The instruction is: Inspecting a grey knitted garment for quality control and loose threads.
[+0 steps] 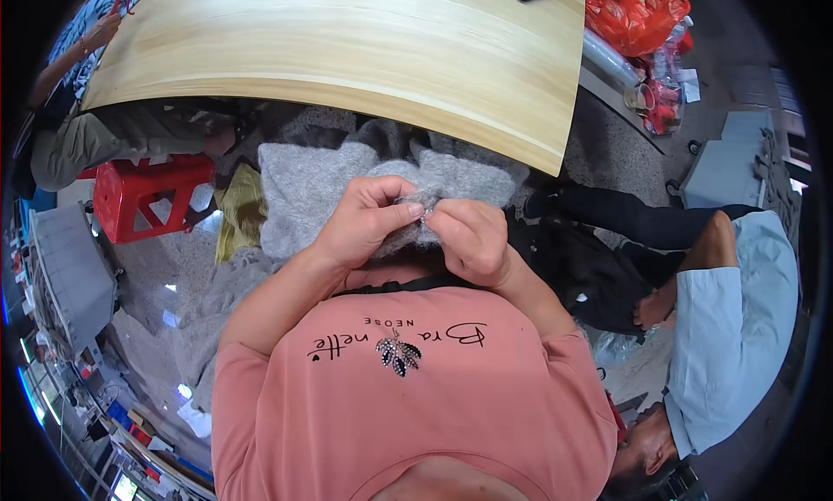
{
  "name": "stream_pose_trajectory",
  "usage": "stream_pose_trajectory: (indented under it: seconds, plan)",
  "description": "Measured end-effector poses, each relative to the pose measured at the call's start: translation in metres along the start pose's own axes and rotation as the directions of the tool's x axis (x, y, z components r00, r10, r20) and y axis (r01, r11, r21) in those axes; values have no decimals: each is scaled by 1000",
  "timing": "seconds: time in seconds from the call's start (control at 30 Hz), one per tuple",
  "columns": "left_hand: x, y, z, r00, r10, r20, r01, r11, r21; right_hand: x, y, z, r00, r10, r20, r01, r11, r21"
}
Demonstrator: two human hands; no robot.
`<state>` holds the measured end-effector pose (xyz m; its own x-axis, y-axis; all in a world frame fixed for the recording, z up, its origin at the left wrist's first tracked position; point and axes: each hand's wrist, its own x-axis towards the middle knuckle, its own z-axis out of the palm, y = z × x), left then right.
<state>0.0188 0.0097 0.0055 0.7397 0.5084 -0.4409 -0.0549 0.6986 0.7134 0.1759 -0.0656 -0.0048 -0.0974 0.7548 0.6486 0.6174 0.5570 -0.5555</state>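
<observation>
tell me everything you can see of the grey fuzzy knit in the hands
The grey knit is mottled light grey, with a soft, hairy, wool-like surface. It lies bunched and folded between the person's body and the near edge of the wooden table. The left hand and right hand pinch a small part at its middle. Its full shape is hidden.

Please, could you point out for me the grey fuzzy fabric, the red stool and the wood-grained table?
Grey fuzzy fabric [302, 187]: head view, on its spread left part.
Red stool [124, 196]: head view, on its solid left part.
Wood-grained table [347, 50]: head view, on its bare top.
</observation>
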Motion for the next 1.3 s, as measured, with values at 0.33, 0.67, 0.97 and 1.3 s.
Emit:
stream_pose_trajectory:
  seconds: [0.33, 0.67, 0.97, 1.3]
  plan:
    - [-12, 5, 8, 951, 281, -126, -183, 846, 501, 4, 10, 1, 965, 220, 144, -254, 923, 290]
    - [-8, -3, 0, 822, 569, 20, -362, 495, 789, 12, 16, 0, 790, 413, 453, -558, 790, 255]
    - [-4, -3, 5, 677, 718, 162, -482, 266, 835, 2, 9, 6, 880, 406, 245, -466, 838, 283]
    - [-8, -9, 11, 782, 615, -102, -359, 578, 733, 0, 10, 11, 988, 84, 126, -75, 994, -74]
